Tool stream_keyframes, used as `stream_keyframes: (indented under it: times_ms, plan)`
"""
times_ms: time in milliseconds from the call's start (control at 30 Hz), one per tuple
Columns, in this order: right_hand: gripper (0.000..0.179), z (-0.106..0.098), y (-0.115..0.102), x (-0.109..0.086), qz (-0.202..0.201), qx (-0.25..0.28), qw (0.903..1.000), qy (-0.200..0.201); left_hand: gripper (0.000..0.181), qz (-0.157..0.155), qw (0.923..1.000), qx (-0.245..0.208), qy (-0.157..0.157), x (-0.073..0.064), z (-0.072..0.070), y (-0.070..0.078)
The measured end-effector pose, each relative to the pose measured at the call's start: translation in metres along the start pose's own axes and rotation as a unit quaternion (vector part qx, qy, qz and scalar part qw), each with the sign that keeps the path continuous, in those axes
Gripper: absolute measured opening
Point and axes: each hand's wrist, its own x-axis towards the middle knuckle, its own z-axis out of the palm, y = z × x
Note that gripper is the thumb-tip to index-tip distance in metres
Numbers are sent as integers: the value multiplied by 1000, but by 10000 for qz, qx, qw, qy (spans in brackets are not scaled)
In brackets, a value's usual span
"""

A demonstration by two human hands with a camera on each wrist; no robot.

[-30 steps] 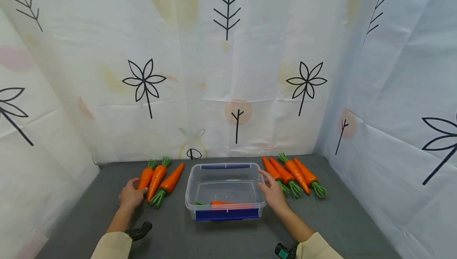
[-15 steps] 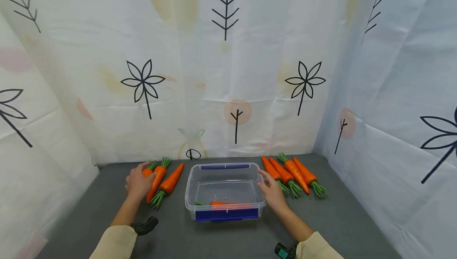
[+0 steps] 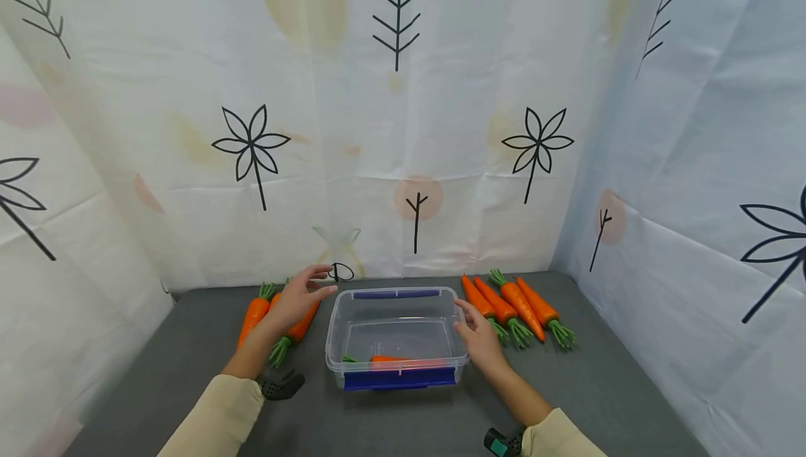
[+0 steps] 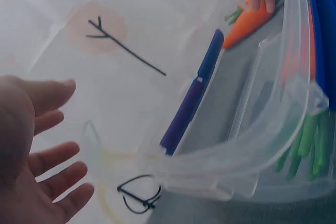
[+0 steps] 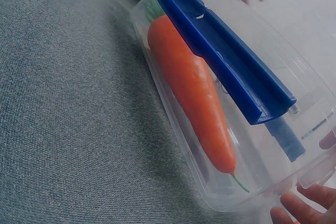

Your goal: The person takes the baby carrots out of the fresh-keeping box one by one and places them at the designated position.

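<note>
My left hand (image 3: 301, 297) hangs in the air with its fingers spread, between the left carrots and a clear plastic container (image 3: 334, 345) with blue clips. In the left wrist view nothing lies between its fingers. My right hand (image 3: 480, 338) rests against the container's right side, fingertips and thumb at the rim. One carrot (image 5: 191, 93) with a green top lies inside, along the near wall. On the left, a carrot (image 3: 253, 315) and another carrot (image 3: 301, 324) show, with one more mostly hidden behind my left hand and forearm.
To the right of the container, several carrots (image 3: 524, 311) lie side by side on the grey table (image 3: 390, 425). White printed cloth (image 3: 352, 184) hangs behind the table and along both sides. Dark bands (image 3: 283, 385) circle both wrists.
My left hand has left the leftmost carrot and swept right, past the other left carrots, toward the container's far left corner. My right hand has stayed at the container's side.
</note>
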Motion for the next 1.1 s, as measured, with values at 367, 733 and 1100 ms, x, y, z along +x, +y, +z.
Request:
stream_keyframes:
  times_ms: [367,733,1100]
  plan:
    - [43,0,-1,0,87,19,10000,0,48,411,9789,-349,-1971,18,36,17]
    - [44,0,-2,0,80,1,10000,2,50,-714,9317,-669,-3497,30,72,27]
    - [44,-1,-1,0,-19,8,10000,48,52,-1615,8853,-585,-4321,28,95,32]
